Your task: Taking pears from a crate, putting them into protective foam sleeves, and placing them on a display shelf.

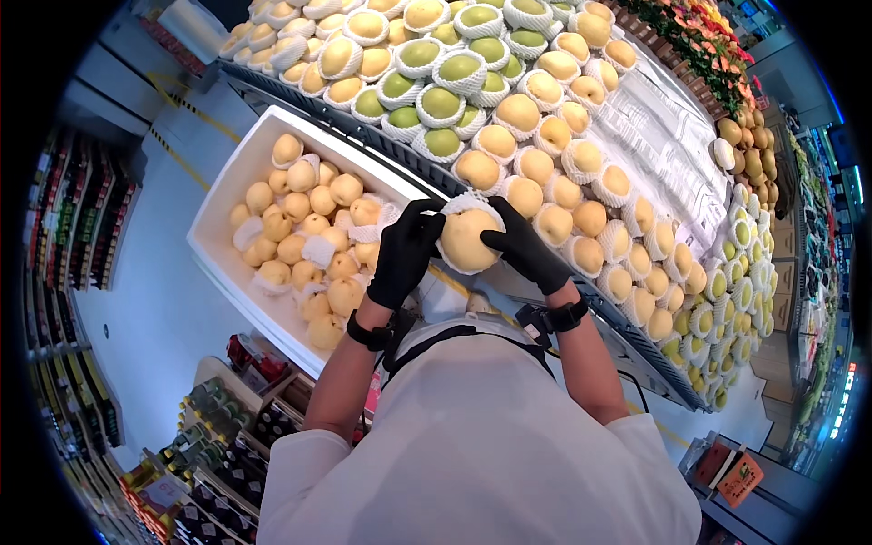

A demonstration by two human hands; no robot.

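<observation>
Both my hands wear black gloves and are raised in front of my chest. Between them is a large yellow pear [470,240] in a white foam net sleeve. My right hand [528,245] grips its right side, thumb across the front of the fruit. My left hand [407,248] is at its upper left, fingers bent against the sleeve's edge; its fingertips are partly hidden. To the left, a white foam box [225,153] holds many yellow pears, some bare, some with foam sleeves. Beyond my hands, sleeved yellow pears [518,114] and green fruit [441,103] are piled on the display stand.
The display stand's dark slatted edge [381,146] runs diagonally past my hands, close to the box. A silvery liner [657,136] covers part of the stand, with flowers [708,41] behind. Crates of bottles [204,409] stand at lower left; shelves [75,211] line the far left.
</observation>
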